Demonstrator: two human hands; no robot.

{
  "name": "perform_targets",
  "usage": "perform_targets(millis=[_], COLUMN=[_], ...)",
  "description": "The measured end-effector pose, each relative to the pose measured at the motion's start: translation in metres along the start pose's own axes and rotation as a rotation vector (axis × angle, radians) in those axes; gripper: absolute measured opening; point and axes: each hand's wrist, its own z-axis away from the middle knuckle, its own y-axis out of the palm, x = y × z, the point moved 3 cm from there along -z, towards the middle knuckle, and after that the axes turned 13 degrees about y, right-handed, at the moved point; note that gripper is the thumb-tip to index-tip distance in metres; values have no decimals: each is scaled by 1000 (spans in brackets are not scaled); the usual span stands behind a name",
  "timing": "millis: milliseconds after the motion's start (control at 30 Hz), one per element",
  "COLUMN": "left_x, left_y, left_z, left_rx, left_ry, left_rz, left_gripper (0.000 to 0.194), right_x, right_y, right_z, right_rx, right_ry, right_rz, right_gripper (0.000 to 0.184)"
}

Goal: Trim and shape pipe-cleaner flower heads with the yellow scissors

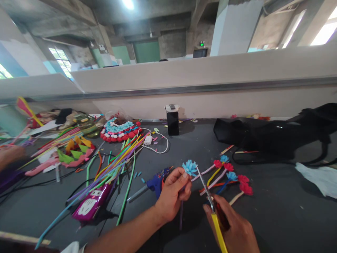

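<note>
Pinched in the fingers of my left hand [175,193] is a light blue fringed flower [190,168], held above the dark table; a purple stem hangs below that hand. My right hand [233,225] grips scissors [206,189] with a yellow handle, their blades pointing up and away from me. The blade tips are right beside the flower's right edge; whether they touch it I cannot tell. Behind the scissors lie several finished-looking red flowers [246,188] and blue flowers [231,176] on coloured fuzzy stems. A blue glue gun [155,184] lies just left of my left hand, partly hidden by it.
Pipe cleaners [123,158] spread over a purple case [92,203] at left. Farther back are a pompom-trimmed piece [119,130], a white cable [167,146] and a phone [173,123] against a cup. A black bag [263,133] lies right; another person's hand [12,156] shows far left.
</note>
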Motion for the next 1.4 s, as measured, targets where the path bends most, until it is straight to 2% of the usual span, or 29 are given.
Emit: perform_targets(millis=[500, 1000, 1133, 1300, 1400], left_x=[0, -1, -1, -6, -8], left_y=[-1, -1, -1, -1, 1], left_z=[0, -1, -2, -7, -9], left_rx=[4, -15, -35, -79, -84], left_ry=[6, -17, -14, 8, 21], left_rz=[-32, -50, -52, -125, -162], left_gripper=[21, 26, 26, 29, 31], right_x=[-3, 1, 3, -2, -3], right_y=[2, 4, 4, 5, 4], right_z=[-1, -7, -10, -16, -24], right_rx=[11, -37, 17, 164, 163], right_ry=[18, 10, 25, 117, 143], right_rz=[-61, -57, -103, -223, -215], right_gripper=[25, 32, 30, 24, 24])
